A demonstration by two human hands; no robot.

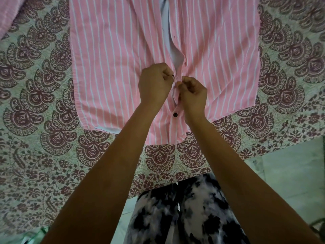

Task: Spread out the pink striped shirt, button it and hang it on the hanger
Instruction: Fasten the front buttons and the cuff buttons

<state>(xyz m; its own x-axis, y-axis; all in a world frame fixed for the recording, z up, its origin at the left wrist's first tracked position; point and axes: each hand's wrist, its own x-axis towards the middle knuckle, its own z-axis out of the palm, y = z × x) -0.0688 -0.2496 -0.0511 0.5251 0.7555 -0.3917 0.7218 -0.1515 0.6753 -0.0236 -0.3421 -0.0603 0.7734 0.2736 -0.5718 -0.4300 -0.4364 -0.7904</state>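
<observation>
The pink striped shirt point(112, 67) lies flat on a patterned bedspread, hem toward me. Its front is open above my hands, showing the pale lining. My left hand point(154, 83) pinches the left placket edge with a dark button at its fingertips. My right hand point(193, 94) pinches the right placket edge against it. One dark button point(175, 114) near the hem is fastened, just below my hands. No hanger is in view.
The paisley-printed bedspread point(44, 120) covers the bed and drapes over its near edge. A pink cloth point(8, 13) lies at the far left corner. My legs in black-and-white trousers point(190, 213) stand against the bed, with pale floor point(290, 173) at right.
</observation>
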